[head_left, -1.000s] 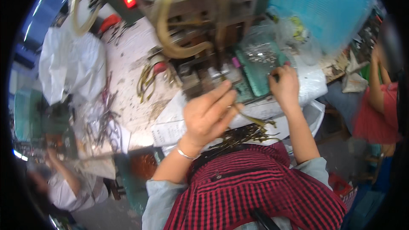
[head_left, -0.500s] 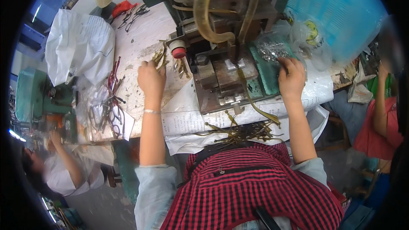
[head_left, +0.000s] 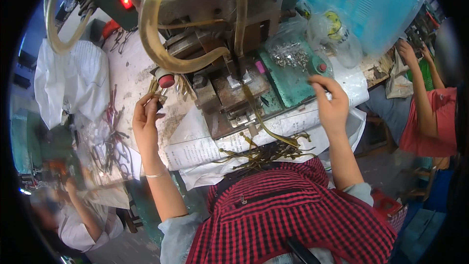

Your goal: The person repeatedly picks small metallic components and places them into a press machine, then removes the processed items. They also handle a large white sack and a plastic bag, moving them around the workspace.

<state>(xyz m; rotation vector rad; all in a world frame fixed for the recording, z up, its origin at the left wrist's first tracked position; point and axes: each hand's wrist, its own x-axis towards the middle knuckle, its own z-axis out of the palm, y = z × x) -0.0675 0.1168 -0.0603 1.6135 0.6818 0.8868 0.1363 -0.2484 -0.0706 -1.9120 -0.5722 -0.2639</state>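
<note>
My left hand [head_left: 146, 117] is closed just below the red push button [head_left: 166, 80], its fingertips pinched by a small dark piece too unclear to name. Brass-coloured strips [head_left: 183, 88] lie beside that button. My right hand [head_left: 333, 102] hovers over the front right of the green plate [head_left: 295, 90], thumb and finger pinched; what they hold, if anything, is too small and blurred to name. On the plate sit small shiny metal parts [head_left: 289, 57] in clear plastic. One olive eyeglass temple [head_left: 261, 120] runs from the machine's block [head_left: 239, 81] toward me. More olive temples [head_left: 268, 156] are heaped at my apron.
A thick yellowish hose [head_left: 149, 24] loops before the machine. White sacks [head_left: 73, 78] and reddish temples [head_left: 115, 122] lie on the left. A blue basket [head_left: 361, 0] stands at the back right. Co-workers' arms [head_left: 420, 88] show on both sides.
My left hand has drawn back from the brass-coloured strips with fingers pinched. My right hand has come off the small metal parts toward me. The whole view has shifted.
</note>
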